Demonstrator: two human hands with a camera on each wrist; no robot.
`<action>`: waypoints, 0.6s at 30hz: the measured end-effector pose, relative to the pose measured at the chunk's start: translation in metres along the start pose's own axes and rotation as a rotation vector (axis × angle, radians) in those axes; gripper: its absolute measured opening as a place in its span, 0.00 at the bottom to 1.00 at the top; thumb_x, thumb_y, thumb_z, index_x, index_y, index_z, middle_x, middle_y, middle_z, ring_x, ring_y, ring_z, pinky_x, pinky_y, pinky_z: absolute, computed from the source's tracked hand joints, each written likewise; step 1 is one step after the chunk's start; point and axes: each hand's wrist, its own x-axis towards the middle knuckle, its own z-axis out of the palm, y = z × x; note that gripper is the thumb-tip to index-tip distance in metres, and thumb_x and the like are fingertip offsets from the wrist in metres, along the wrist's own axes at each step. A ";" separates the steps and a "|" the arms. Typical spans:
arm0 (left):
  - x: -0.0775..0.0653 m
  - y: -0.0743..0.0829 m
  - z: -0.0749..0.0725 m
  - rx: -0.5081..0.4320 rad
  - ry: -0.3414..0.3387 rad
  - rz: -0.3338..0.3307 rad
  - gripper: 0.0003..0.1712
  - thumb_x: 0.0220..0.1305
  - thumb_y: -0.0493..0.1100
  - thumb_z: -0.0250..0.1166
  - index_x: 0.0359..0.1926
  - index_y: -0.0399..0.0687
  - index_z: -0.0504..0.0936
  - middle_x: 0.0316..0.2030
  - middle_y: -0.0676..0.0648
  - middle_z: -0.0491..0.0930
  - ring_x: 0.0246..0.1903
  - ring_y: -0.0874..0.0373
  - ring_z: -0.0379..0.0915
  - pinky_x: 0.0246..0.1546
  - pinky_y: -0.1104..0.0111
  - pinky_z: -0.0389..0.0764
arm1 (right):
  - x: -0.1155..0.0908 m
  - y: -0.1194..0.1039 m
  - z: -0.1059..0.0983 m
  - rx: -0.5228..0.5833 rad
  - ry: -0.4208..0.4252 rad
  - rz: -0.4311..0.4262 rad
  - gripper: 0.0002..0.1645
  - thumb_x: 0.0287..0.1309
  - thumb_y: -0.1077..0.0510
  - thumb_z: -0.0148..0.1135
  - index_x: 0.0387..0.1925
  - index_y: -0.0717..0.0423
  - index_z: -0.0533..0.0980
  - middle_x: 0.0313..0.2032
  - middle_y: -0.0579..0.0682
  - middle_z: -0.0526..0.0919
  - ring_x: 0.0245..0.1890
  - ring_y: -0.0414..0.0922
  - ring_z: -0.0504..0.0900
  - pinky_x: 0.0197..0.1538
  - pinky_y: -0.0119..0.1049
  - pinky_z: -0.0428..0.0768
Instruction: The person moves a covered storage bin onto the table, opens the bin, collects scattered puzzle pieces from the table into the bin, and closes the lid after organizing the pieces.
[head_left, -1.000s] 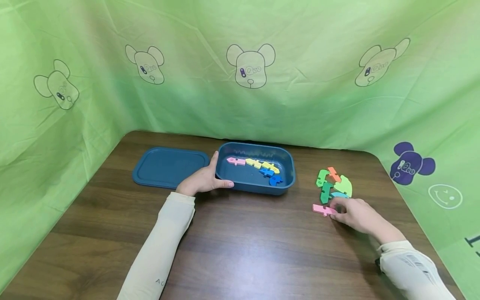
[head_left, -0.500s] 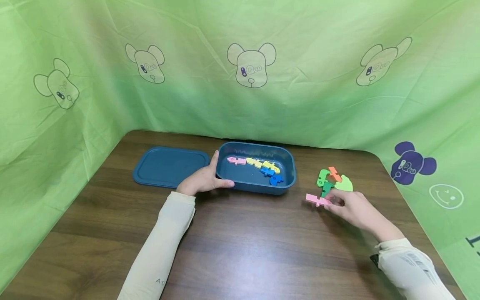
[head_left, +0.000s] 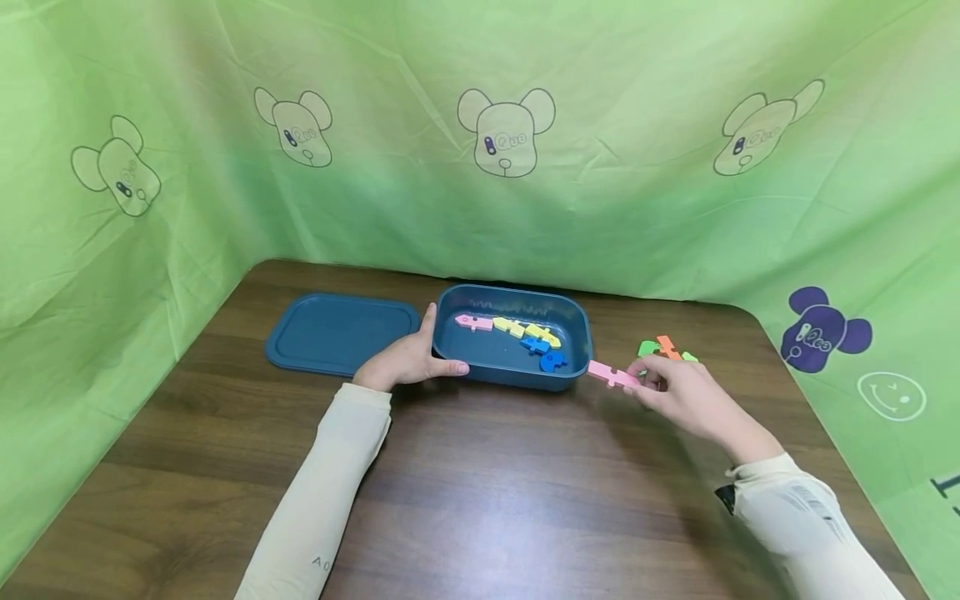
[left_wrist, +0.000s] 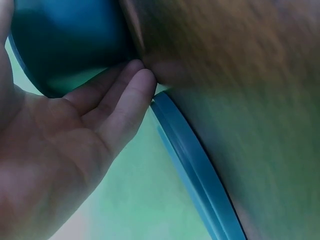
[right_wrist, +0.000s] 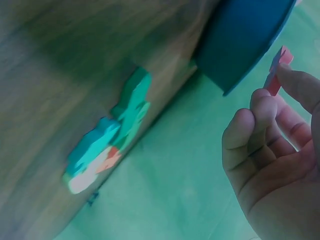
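Note:
My right hand [head_left: 678, 392] pinches a pink puzzle piece [head_left: 611, 374] by its right end between thumb and fingertips. The piece is raised above the table, its far end overlapping the box's right front corner in the head view. Against the left end of the blue plastic box [head_left: 517, 379] rests my left hand [head_left: 405, 358], thumb along the front wall and other fingers along the side. Inside the box lie a pink piece [head_left: 474, 322], two yellow pieces [head_left: 542, 336] and two blue pieces [head_left: 552, 361]. In the left wrist view, the fingertips touch the box wall low near the table.
The blue lid [head_left: 341, 333] lies flat left of the box. Behind my right hand, several puzzle pieces, among them an orange one [head_left: 668, 347] and a teal one [right_wrist: 92, 145], lie grouped on the wooden table [head_left: 480, 483]. A green cloth [head_left: 622, 225] surrounds the table's back and sides.
My right hand has lifted the pink piece off the table and carried it left and back to the box's right corner. The left hand stays at the box.

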 end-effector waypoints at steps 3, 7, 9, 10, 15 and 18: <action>0.000 -0.001 0.000 0.005 -0.001 -0.002 0.76 0.55 0.73 0.69 0.79 0.52 0.22 0.65 0.32 0.72 0.58 0.43 0.75 0.58 0.53 0.74 | 0.009 -0.007 0.003 0.020 -0.019 -0.003 0.07 0.59 0.59 0.73 0.37 0.48 0.81 0.20 0.36 0.71 0.21 0.35 0.68 0.26 0.33 0.68; 0.001 -0.003 0.000 0.015 -0.004 -0.005 0.76 0.55 0.74 0.68 0.79 0.52 0.22 0.64 0.33 0.73 0.59 0.44 0.74 0.59 0.53 0.73 | 0.020 -0.014 0.010 0.018 -0.034 -0.009 0.06 0.61 0.57 0.72 0.37 0.47 0.81 0.21 0.37 0.71 0.23 0.37 0.69 0.27 0.33 0.68; 0.002 -0.003 0.000 0.014 -0.005 -0.008 0.76 0.56 0.74 0.68 0.79 0.52 0.22 0.65 0.33 0.72 0.60 0.44 0.74 0.60 0.53 0.72 | 0.026 -0.017 0.013 0.025 -0.044 -0.007 0.06 0.61 0.57 0.72 0.37 0.46 0.81 0.21 0.37 0.71 0.23 0.38 0.69 0.27 0.34 0.67; 0.002 -0.003 0.000 0.012 -0.005 -0.009 0.76 0.56 0.74 0.68 0.79 0.52 0.22 0.65 0.33 0.72 0.60 0.44 0.74 0.60 0.53 0.73 | 0.028 -0.018 0.014 0.031 -0.049 -0.005 0.06 0.61 0.57 0.72 0.37 0.46 0.80 0.21 0.37 0.71 0.22 0.38 0.69 0.27 0.34 0.67; 0.002 -0.003 -0.001 0.007 -0.007 -0.010 0.76 0.55 0.74 0.68 0.79 0.53 0.21 0.63 0.34 0.75 0.59 0.45 0.75 0.59 0.54 0.73 | 0.040 -0.026 0.021 0.059 -0.096 0.025 0.06 0.62 0.56 0.71 0.36 0.46 0.80 0.20 0.39 0.71 0.21 0.40 0.69 0.26 0.34 0.67; 0.002 -0.002 -0.002 0.008 -0.010 -0.007 0.76 0.56 0.73 0.69 0.79 0.53 0.21 0.64 0.34 0.74 0.59 0.45 0.75 0.59 0.54 0.73 | 0.047 -0.032 0.022 0.048 -0.118 0.027 0.06 0.63 0.55 0.71 0.36 0.48 0.80 0.21 0.41 0.72 0.21 0.41 0.69 0.26 0.35 0.67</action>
